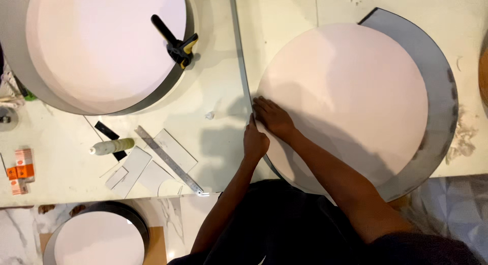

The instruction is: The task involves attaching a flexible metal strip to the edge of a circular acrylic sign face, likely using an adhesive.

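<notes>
Two hands: both of yours meet at the nine o'clock edge of the large pale pink round board [345, 100], which lies flat on the white worktable [223, 82].
Right hand [273, 116]: palm down on the board's rim, fingers together and stretched flat, clamped on nothing.
Left hand [255, 142]: curled just below the right, fingertips pressed to the thin grey metal strip [241, 56] where it meets the board's edge; whether the fingers pinch the strip I cannot tell.
Step in hand: you seem to be seating the strip against the disc's edge at its starting point.
Next move calls for: by my judgement, firm pressure at nine o'clock while the strip follows the curve without a gap.
Round boards: three; one under your hands, one at ten o'clock inside a grey metal hoop [23, 77], one at seven o'clock [99, 239].
Clamps: one, black and yellow [175, 41], gripping the ten o'clock hoop.
Grey curved sheet [437, 92]: one, under the board from one to five o'clock.
Steel rulers [168, 161]: one, at eight o'clock.
Pale tube [111, 146]: one, beside the ruler.
</notes>
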